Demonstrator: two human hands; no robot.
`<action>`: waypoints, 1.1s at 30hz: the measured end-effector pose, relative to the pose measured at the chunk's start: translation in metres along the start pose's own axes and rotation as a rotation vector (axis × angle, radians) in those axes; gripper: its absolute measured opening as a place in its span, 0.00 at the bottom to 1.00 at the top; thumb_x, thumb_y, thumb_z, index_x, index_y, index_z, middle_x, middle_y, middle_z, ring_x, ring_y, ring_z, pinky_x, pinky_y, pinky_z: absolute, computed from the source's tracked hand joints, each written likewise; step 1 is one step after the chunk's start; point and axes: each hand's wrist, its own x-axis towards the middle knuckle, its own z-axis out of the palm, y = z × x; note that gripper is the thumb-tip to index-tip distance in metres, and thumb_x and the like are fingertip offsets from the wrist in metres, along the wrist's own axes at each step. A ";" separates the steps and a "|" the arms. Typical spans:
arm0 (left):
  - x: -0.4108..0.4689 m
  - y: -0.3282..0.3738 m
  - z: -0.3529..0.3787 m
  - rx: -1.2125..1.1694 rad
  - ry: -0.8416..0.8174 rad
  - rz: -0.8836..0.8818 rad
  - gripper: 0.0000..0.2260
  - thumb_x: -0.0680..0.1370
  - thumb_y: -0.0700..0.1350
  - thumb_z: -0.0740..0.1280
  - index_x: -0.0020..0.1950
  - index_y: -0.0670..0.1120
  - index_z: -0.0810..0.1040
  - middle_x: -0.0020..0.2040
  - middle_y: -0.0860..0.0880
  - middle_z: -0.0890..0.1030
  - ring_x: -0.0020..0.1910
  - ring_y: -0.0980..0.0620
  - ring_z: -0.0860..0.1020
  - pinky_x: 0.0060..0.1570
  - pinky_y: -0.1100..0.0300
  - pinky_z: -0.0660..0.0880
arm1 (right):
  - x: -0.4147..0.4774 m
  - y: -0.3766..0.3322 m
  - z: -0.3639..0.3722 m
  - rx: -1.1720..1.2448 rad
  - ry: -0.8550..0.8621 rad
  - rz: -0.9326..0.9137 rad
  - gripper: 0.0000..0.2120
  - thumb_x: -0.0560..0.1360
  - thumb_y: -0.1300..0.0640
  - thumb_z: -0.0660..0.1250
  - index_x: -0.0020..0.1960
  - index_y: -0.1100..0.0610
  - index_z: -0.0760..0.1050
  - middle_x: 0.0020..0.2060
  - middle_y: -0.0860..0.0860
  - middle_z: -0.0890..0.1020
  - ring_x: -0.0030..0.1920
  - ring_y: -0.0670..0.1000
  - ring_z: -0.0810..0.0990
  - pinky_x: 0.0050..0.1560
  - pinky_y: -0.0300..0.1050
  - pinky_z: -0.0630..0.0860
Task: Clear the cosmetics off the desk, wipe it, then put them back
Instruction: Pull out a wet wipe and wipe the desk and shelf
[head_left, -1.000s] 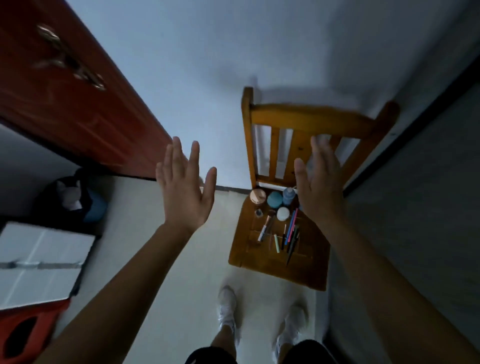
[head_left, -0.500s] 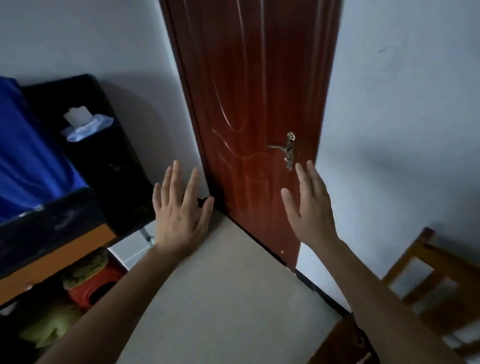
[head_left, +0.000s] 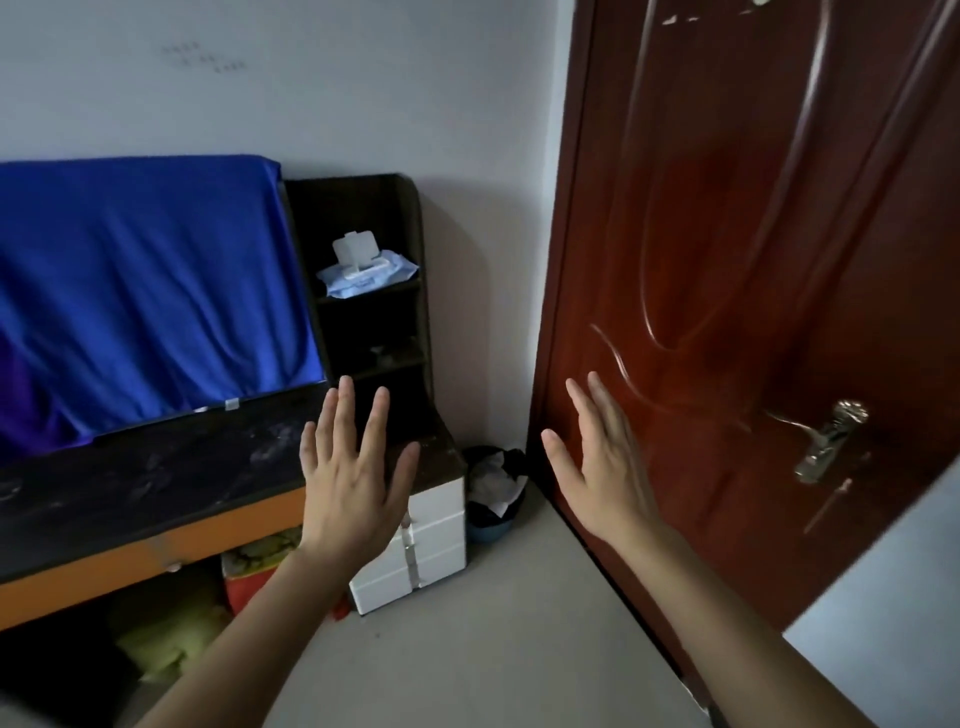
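- Head view: my left hand (head_left: 353, 483) is released, fingers straight and spread, with nothing in it. It hangs in front of the table's (head_left: 156, 483) right end.
- My right hand (head_left: 605, 467) is just as flat and empty, raised before the door (head_left: 727, 260) and well apart from its handle (head_left: 831, 441).
- The table has a dark top marked with pale smudges. No cosmetics show anywhere in this view, so I judge them cleared off and the wiping due.
- A pack of wipes (head_left: 366, 273) lies on the upper shelf of the shelf unit (head_left: 405, 208) at the table's far right corner. Its lid is flipped up, probably so a sheet pulls out easily. I take it both hands are bare for that reach.
- A blue cloth (head_left: 145, 291) drapes along the table's back edge.
- White drawers (head_left: 436, 545) stand under the right end, with a bin (head_left: 493, 499) between them and the door.
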 end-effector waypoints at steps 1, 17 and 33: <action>0.008 -0.010 0.007 -0.003 -0.008 -0.017 0.30 0.82 0.61 0.52 0.81 0.50 0.55 0.82 0.43 0.48 0.81 0.44 0.46 0.76 0.38 0.50 | 0.012 0.002 0.013 0.011 -0.014 -0.003 0.30 0.82 0.46 0.62 0.80 0.55 0.58 0.81 0.56 0.57 0.81 0.54 0.55 0.78 0.51 0.57; 0.257 -0.146 0.118 0.118 -0.116 -0.134 0.33 0.80 0.67 0.47 0.82 0.53 0.49 0.81 0.46 0.36 0.80 0.46 0.41 0.77 0.41 0.52 | 0.311 0.031 0.230 0.257 -0.188 -0.041 0.31 0.82 0.45 0.60 0.81 0.52 0.56 0.79 0.53 0.60 0.79 0.50 0.57 0.76 0.49 0.62; 0.443 -0.275 0.206 -0.052 -0.150 0.103 0.29 0.82 0.61 0.51 0.81 0.50 0.55 0.82 0.43 0.47 0.80 0.43 0.50 0.72 0.38 0.62 | 0.493 -0.016 0.372 0.204 -0.226 -0.032 0.25 0.83 0.55 0.63 0.78 0.56 0.63 0.73 0.51 0.70 0.71 0.50 0.72 0.67 0.40 0.71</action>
